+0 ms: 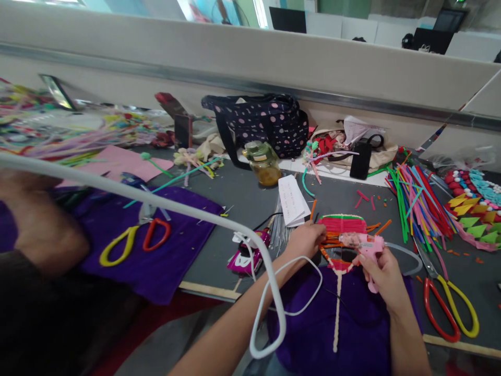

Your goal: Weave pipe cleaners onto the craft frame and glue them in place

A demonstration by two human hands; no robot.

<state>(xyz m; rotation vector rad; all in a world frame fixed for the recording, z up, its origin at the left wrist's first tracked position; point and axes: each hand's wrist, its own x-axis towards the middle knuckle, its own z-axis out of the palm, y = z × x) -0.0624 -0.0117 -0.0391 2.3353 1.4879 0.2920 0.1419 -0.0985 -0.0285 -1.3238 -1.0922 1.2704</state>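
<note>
A fan-shaped pipe-cleaner piece (pixel 341 224) lies on a purple cloth at the table's front edge. Its body has green, pink, red and orange rows, and a cream stem hangs below. My left hand (pixel 307 241) is closed at its left edge, fingers pinched around the orange pipe cleaners there. In my right hand (pixel 385 271) is a pink hot glue gun (pixel 371 245), gripped by the handle. Its nozzle points left, over the orange rows; the exact tip is hard to make out. Short orange pipe-cleaner ends (pixel 383 228) stick out to the right.
Red-and-yellow scissors (pixel 434 282) and a bundle of colored pipe cleaners (pixel 418 203) lie at right. Behind stand a jar (pixel 263 166) and a dotted bag (pixel 270 122). A white curved tube (pixel 219 219) crosses the foreground. A co-worker's arm (pixel 50 219) is at left.
</note>
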